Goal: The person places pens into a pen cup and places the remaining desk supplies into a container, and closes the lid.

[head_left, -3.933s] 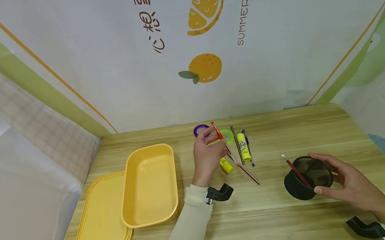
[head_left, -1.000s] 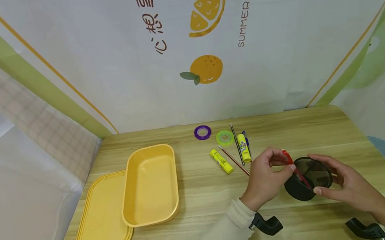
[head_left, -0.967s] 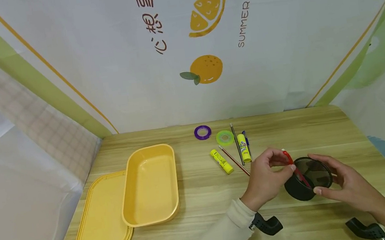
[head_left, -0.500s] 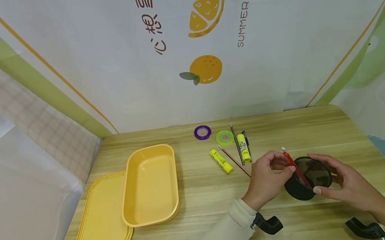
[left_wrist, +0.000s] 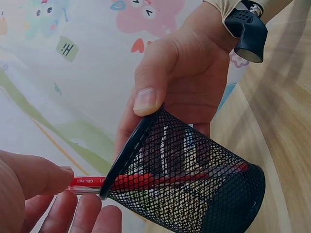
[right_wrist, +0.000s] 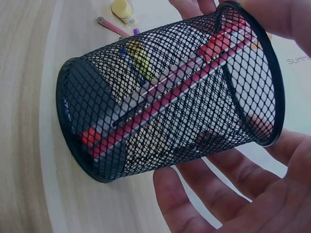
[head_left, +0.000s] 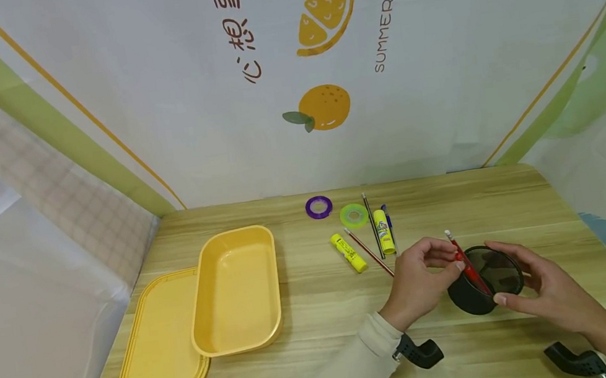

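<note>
The red and clear plastic gel pen (left_wrist: 88, 181) has just been slid lower into the round black mesh cup (head_left: 468, 299), so most of it is inside, but it has not been let go. Its top is pinched by the left hand's (head_left: 417, 279) thumb and fingers at the cup's ten o'clock, beside a thin red pencil (head_left: 452, 239). At three o'clock, the cup is gripped by the right hand (head_left: 551, 288), fingers spread around it.

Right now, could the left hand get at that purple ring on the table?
Probably not right away: the left hand is pinching the red pen, partly in the mesh cup. Nothing covers the purple ring, so it seems reachable once the pen is released.
</note>
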Demonstrator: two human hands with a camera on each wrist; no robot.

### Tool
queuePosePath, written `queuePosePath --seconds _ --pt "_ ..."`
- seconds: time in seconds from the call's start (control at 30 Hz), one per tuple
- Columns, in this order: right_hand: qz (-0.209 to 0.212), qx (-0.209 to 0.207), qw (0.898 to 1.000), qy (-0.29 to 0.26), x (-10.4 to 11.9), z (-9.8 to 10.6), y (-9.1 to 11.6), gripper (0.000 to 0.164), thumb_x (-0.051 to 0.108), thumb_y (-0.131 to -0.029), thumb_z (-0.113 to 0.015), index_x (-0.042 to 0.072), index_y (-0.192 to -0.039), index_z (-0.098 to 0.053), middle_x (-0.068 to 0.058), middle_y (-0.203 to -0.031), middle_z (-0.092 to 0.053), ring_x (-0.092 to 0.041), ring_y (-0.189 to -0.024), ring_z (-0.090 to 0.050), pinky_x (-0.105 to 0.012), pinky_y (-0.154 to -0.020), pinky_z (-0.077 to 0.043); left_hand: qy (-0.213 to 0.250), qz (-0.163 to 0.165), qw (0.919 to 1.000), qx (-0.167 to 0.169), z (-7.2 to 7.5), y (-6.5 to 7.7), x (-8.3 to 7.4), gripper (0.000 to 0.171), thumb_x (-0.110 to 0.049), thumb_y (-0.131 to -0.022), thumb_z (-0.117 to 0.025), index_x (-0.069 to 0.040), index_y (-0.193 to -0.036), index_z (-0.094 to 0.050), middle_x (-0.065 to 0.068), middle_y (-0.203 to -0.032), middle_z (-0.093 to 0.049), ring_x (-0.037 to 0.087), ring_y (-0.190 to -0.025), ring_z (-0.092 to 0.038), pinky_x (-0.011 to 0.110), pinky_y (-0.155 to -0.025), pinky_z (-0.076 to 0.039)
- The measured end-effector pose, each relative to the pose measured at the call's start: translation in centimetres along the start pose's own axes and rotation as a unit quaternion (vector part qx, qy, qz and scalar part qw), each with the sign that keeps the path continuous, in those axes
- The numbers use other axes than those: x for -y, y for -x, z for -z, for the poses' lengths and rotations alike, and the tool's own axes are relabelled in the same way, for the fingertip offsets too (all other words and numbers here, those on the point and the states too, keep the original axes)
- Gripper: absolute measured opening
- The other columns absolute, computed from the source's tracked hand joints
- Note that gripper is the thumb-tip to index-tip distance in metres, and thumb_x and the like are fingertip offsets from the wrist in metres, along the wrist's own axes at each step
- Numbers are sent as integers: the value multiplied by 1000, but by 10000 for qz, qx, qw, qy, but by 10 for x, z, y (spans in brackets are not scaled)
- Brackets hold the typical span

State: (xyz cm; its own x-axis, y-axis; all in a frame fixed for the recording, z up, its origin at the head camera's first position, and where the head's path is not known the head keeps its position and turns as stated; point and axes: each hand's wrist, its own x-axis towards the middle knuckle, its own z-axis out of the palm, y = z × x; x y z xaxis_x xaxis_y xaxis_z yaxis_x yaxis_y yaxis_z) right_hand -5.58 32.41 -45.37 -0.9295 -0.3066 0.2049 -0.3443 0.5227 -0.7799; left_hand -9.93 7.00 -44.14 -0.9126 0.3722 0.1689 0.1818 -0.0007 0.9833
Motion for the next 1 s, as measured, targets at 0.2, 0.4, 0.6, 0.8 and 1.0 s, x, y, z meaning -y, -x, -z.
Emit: queuePosePath --seconds 0.2,0.4,0.6,0.8,1.0 --pt "29 8 10000 -67 0 0 0 85 -10 -87 -77 7 -162 -41 21 -148 -52 1 -117 -62 -15 -86 -53 40 -52 10000 -31 4 -1 -1 19 -8 -97 -75 -8 -116 -72 -1 -109 -74 -6 -90 -67 18 -83 -59" --pt "55 4 9999 -96 0 0 0 85 -10 -87 -77 6 -161 -41 20 -148 -52 0 -116 -63 -15 -85 -53 77 -49 9999 -113 11 -3 -2 22 -8 -96 -76 -7 -117 -72 2 -110 -74 -5 -91 -67 20 -86 -59" --pt "54 12 9999 -92 -1 0 0 85 -11 -86 -78 6 -161 -41 19 -147 -53 -3 -113 -65 -16 -85 -54 112 -41 9994 -311 18 -5 -1 21 -9 -96 -77 -8 -116 -72 10 -113 -74 -3 -93 -68 19 -86 -58" --pt "23 2 10000 -77 -1 0 0 86 -10 -86 -78 7 -162 -41 19 -146 -53 -4 -111 -66 -17 -84 -55 43 130 9980 -613 25 -6 0 21 -12 -94 -79 -11 -114 -74 9 -113 -75 -2 -94 -69 18 -83 -58" --pt "14 -18 10000 -63 0 -1 1 86 -10 -86 -78 9 -162 -41 20 -146 -53 -3 -112 -65 -15 -85 -54 -86 426 9941 -989 33 -5 4 21 -13 -92 -81 -14 -113 -76 -4 -106 -75 -2 -91 -69 17 -80 -58"
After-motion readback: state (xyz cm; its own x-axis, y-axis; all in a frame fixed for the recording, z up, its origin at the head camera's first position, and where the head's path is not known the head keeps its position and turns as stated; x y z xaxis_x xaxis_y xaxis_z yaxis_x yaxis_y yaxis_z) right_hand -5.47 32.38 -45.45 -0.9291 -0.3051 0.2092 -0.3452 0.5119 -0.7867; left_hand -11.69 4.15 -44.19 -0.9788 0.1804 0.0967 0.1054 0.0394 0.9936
